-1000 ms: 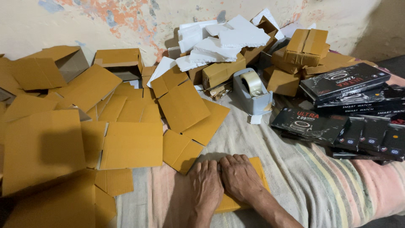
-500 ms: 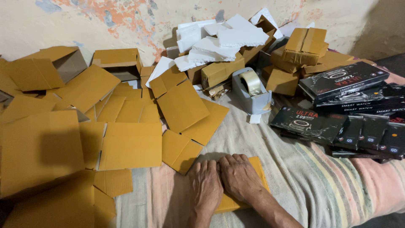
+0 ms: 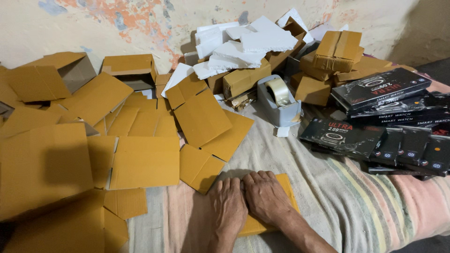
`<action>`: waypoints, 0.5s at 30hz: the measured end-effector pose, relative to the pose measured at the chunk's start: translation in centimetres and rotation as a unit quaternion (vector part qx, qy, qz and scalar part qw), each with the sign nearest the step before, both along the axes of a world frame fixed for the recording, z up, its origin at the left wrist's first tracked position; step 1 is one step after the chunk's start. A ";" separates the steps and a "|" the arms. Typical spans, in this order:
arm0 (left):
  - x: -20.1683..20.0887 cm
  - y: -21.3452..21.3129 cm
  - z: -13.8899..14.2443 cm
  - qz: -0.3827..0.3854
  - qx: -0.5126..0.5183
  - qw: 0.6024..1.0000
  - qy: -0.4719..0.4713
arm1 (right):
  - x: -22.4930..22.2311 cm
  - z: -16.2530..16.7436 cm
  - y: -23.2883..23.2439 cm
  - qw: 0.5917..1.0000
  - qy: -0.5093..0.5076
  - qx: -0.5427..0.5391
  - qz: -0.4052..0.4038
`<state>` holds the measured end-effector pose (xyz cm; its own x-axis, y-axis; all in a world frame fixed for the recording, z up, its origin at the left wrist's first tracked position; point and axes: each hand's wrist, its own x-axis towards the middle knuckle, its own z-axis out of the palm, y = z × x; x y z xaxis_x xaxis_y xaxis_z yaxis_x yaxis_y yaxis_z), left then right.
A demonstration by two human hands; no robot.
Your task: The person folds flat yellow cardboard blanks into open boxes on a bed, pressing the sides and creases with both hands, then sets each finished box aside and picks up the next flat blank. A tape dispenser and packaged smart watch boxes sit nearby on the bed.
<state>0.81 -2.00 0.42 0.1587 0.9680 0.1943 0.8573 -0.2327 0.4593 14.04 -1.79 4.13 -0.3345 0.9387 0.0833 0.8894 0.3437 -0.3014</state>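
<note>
My left hand [image 3: 228, 204] and my right hand [image 3: 266, 196] lie side by side, palms down, pressing on a flat yellow-brown cardboard piece [image 3: 287, 186] on the striped cloth [image 3: 356, 206]. Most of that piece is hidden under the hands. Just left of it lies another flattened carton [image 3: 201, 166]. A grey tape dispenser [image 3: 280, 100] with a roll of clear tape stands beyond the hands, near the middle.
Several flattened cartons [image 3: 145, 161] cover the left side. Folded cartons [image 3: 337, 49] and white foam pieces [image 3: 243, 47] are piled against the wall. Black product boxes [image 3: 375, 136] are stacked at the right.
</note>
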 end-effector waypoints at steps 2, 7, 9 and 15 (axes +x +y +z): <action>0.0 0.0 0.0 0.001 0.021 1.000 0.008 | 0.0 -0.1 0.0 1.000 -0.004 0.002 0.002; 0.0 0.0 -0.1 -0.001 0.001 1.000 0.008 | 0.1 -0.3 0.1 1.000 -0.003 0.002 0.003; 0.0 0.0 -0.1 -0.001 0.003 1.000 0.005 | 0.1 -0.3 0.1 1.000 0.007 0.008 0.003; -0.1 0.2 -0.5 -0.010 0.018 1.000 -0.008 | 0.1 -0.3 0.1 1.000 -0.005 0.003 0.002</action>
<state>0.68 -1.78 -0.04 0.1744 0.9570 0.2319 0.8448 -0.2664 0.4640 14.10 -1.71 3.85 -0.3394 0.9368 0.0847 0.8911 0.3491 -0.2899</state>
